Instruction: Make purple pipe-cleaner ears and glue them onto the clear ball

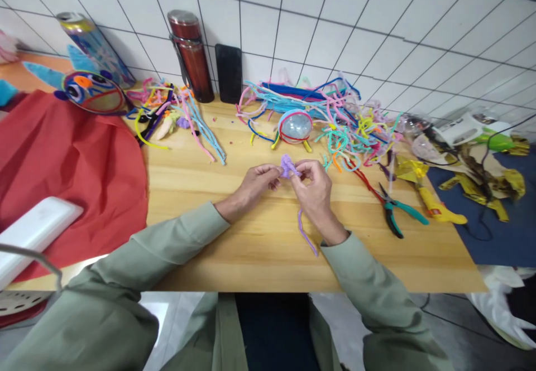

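Between my two hands is a small piece of bent purple pipe cleaner [288, 165], held above the wooden table. My left hand [258, 186] pinches its left side with thumb and forefinger. The fingers of my right hand [313, 188] are closed on its right side, and the thumb presses its lower edge. A loose purple pipe cleaner [307, 236] lies on the table below my right hand; whether it joins the held piece is hidden. Just beyond my hands stands a clear ball [296, 127] ringed with red and light blue pipe cleaners, on yellow feet.
Pliers [391, 209] and a yellow glue gun [435, 203] lie at the right. Pipe cleaners [293, 100] are heaped along the tiled wall. A red thermos [191, 56], a black phone [228, 74] and a can [94, 47] stand behind. Red cloth [104, 176] covers the left.
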Available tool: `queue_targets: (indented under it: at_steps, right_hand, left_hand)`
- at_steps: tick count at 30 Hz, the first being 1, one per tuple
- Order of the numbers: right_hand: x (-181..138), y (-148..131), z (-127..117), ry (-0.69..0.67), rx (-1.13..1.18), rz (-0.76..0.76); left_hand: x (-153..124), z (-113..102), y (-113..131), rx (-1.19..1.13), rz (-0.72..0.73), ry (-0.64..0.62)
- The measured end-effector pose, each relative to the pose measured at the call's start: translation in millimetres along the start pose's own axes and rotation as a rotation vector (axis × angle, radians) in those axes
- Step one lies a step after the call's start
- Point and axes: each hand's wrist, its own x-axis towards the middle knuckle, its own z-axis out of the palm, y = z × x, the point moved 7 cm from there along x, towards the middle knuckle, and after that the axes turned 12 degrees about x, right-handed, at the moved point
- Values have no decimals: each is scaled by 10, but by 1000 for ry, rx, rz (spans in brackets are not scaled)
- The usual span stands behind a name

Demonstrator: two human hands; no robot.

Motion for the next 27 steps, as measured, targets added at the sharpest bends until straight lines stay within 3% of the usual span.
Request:
queue_targets:
  at_steps: [8, 12, 19, 23, 27]
  right_hand:
    - [-74, -197, 82, -125, -189, -191]
    - [-84, -197, 87, -169, -178, -190]
    - [-41, -256, 48, -220, -164, -292]
    - [-19, -256, 61, -329, -124, -274]
    - [-23, -267, 38, -342, -79, -290]
  left_hand:
    - [11, 83, -23, -254, -24, -104]
    - [0, 81, 28, -285, 24, -118]
    - [-11, 104, 1, -353, -68, -191]
    - [-39, 144, 33, -345, -93, -267]
    - [-58, 181, 50, -343, -101, -320]
